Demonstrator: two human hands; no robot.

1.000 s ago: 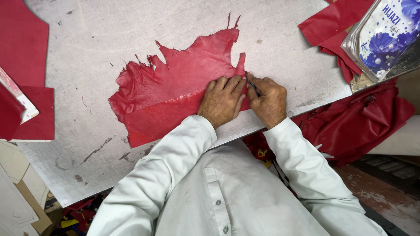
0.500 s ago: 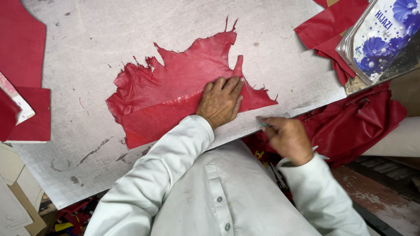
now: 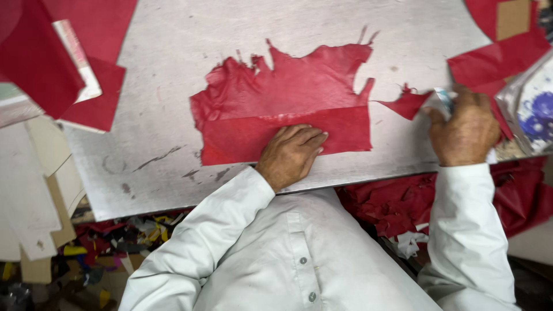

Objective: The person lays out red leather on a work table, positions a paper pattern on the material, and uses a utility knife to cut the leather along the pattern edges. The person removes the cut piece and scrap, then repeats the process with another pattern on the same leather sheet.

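The grey metal surface (image 3: 173,75), scratched and stained, fills most of the view, and everything else is placed against it. Near its middle lies the large red leather hide (image 3: 288,98), ragged along its far edge and straight along the near one, where a darker smooth red strip (image 3: 242,138) sits on its lower part, parallel to the surface's near edge.

The person in a white shirt (image 3: 299,253) leans over that near edge. The left hand (image 3: 291,154) lies flat on the strip, palm down, fingers (image 3: 308,138) stretched out and released, pressing the leather to the surface rather than gripping it.

Toward the right end of the surface, the right hand (image 3: 464,129) is clenched around a small pale tool (image 3: 444,99), of which only the tip shows, so I cannot tell what kind it is. Just left of that hand lies a small red offcut (image 3: 406,105), torn-edged and apart from the hide's right corner.

At the left end of the surface lie more red sheets (image 3: 46,63). At the far right corner sit further red pieces (image 3: 495,57) and a clear packet with a blue flower print (image 3: 533,109). Below the near edge, crumpled red leather (image 3: 397,207) is heaped at the right, and coloured scraps (image 3: 115,236) litter the floor at the left.
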